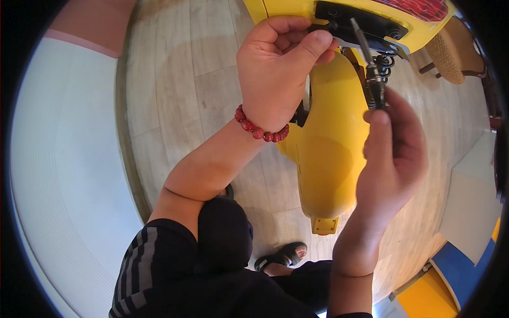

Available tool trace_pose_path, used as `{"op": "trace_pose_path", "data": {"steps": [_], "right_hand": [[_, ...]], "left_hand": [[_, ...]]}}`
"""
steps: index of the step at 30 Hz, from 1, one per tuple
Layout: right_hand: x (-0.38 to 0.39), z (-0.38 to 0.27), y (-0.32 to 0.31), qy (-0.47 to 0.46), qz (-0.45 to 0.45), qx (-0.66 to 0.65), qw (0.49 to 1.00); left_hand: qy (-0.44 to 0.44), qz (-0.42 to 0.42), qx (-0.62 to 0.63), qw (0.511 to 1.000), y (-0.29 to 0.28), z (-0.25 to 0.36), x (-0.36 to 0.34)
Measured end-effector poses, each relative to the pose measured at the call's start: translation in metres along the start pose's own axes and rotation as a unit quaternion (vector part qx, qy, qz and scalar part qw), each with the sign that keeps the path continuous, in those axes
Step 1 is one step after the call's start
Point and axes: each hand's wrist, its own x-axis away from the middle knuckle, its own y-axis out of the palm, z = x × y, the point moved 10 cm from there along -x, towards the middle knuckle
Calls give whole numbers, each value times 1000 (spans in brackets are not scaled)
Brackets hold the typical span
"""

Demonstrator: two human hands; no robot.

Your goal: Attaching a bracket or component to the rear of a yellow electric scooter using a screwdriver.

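- Head view: right hand [393, 148] closed on slim metal-shafted tool [375, 79], thumb along its handle, shaft tilted up-left.
- Tool tip is in front of black bracket [377, 22] on yellow body [259, 7]; contact: can't tell.
- Left hand [281, 58] at bracket's left end, fingers curled, thumb over; can't tell if pinching.
- Yellow fender [328, 153] below bracket, coil spring [385, 68] beside tool.

fisheye view from the head, facing down, left hand [281, 66] and right hand [393, 153] near, floor [169, 69] farther below
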Motion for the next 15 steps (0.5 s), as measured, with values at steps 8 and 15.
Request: {"op": "trace_pose_path", "data": {"steps": [8, 15], "right_hand": [[-29, -49, 31, -164, -23, 150, 975], [-38, -55, 62, -154, -43, 274, 949]], "left_hand": [[-26, 17, -6, 1000, 4, 3, 2], [-24, 11, -5, 1000, 1, 3, 0]]}}
